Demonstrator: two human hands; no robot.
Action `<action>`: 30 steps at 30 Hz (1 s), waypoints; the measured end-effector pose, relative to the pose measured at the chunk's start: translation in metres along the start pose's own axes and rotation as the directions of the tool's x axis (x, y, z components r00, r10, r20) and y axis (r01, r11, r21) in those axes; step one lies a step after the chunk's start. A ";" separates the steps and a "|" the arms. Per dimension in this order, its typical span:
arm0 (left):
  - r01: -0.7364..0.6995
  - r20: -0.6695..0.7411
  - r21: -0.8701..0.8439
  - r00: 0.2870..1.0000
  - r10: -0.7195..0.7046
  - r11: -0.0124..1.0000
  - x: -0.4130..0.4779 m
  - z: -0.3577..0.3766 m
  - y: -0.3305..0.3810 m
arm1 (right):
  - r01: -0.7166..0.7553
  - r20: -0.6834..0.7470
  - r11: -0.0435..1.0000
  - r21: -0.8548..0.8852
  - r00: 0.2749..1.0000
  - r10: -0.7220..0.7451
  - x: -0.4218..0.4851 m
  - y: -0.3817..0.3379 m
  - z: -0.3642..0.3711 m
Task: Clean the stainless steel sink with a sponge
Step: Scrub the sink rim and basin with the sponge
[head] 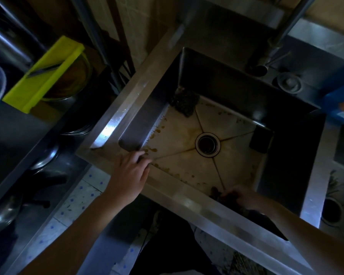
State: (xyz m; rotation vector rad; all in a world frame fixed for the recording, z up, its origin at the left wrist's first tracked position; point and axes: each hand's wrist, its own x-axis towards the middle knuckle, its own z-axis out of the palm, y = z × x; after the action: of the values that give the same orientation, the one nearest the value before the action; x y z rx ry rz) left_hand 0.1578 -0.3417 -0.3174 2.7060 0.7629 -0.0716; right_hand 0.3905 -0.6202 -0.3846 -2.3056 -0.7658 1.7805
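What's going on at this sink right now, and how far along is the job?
A person is scrubbing the sink. The left hand rests on the near rim. The right hand is down in the near corner of the basin, its fingers curled on what looks like a dark sponge; the light is dim there. Brown stains dot the floor around the drain, so much cleaning remains. A second dark pad lies in the far corner.
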 end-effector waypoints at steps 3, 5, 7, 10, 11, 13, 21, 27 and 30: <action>-0.006 -0.013 0.019 1.000 0.007 1.000 -0.001 0.003 -0.001 | 0.043 -0.041 0.997 -0.065 0.998 -0.046 0.018 -0.033 0.006; -0.023 -0.032 0.048 0.999 0.025 0.999 -0.002 0.003 0.000 | 0.132 -0.027 0.991 -0.015 0.991 -0.132 0.030 -0.065 0.008; -0.033 -0.048 0.065 0.998 0.036 0.997 -0.004 0.001 0.000 | 0.285 -0.019 0.958 -0.039 0.958 -0.286 0.039 -0.105 0.008; -0.037 -0.040 0.091 0.998 0.041 0.995 -0.006 -0.004 0.001 | 0.430 -0.006 0.902 -0.039 0.902 -0.431 0.056 -0.159 0.007; -0.039 -0.026 0.103 0.999 0.042 0.994 -0.006 -0.006 0.002 | 0.402 0.005 0.916 -0.005 0.916 -0.402 0.062 -0.171 0.008; -0.047 0.019 0.105 0.999 0.045 0.993 -0.006 -0.009 0.006 | 0.393 -0.115 0.920 0.006 0.914 -0.389 0.065 -0.188 0.009; -0.106 0.017 0.062 0.994 0.106 0.992 -0.006 0.001 0.022 | 0.324 -0.102 0.940 0.106 0.944 -0.313 0.027 -0.120 0.010; -0.123 0.097 -0.003 0.988 0.122 0.992 -0.010 0.010 0.043 | -0.011 -0.058 1.000 -0.014 0.998 0.011 -0.013 0.000 0.003; -0.100 0.112 0.020 0.989 0.097 0.995 -0.009 0.011 0.054 | -0.018 -0.029 0.999 -0.043 0.999 0.016 -0.012 0.019 -0.001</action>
State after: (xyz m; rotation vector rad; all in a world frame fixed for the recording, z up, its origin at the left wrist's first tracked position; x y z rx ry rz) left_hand 0.1785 -0.3928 -0.3102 2.7327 0.5994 -0.2075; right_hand 0.3950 -0.6416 -0.3816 -2.3670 -0.7904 1.7502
